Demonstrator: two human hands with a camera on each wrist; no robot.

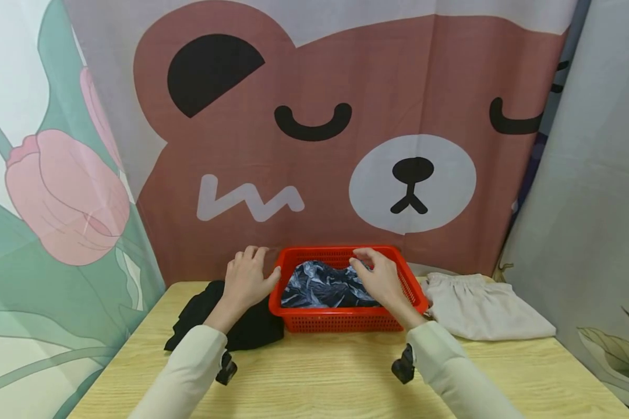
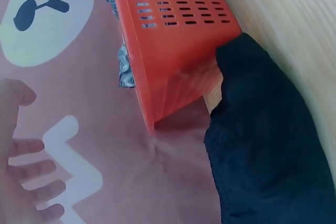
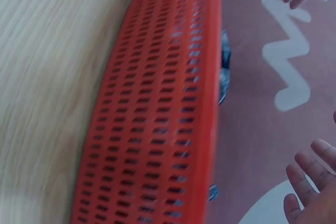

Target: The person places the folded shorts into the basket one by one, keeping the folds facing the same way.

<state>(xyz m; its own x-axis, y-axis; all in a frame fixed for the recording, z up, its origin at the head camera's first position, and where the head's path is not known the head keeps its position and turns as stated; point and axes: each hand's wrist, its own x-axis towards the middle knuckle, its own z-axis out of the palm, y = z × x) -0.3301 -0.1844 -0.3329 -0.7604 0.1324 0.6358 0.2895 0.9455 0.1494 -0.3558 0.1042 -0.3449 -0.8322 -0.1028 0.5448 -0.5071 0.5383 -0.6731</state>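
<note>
A red plastic basket (image 1: 340, 320) with slotted walls stands at the table's far side. In it lies a dark blue-grey patterned cloth (image 1: 325, 285), bunched up and showing above the rim in both wrist views. My left hand (image 1: 247, 276), fingers spread and holding nothing, is raised by the basket's left end, over a folded black cloth (image 1: 257, 326). My right hand (image 1: 380, 276) hovers above the right part of the basket, its fingers loosely bent and nothing in them. In the left wrist view the black cloth (image 2: 268, 135) lies against the basket's end.
A folded off-white garment (image 1: 487, 308) with a gathered waistband lies right of the basket. The light wooden table (image 1: 320, 372) runs back to a hanging curtain (image 1: 320, 169) with a bear print. More printed curtains flank it left and right.
</note>
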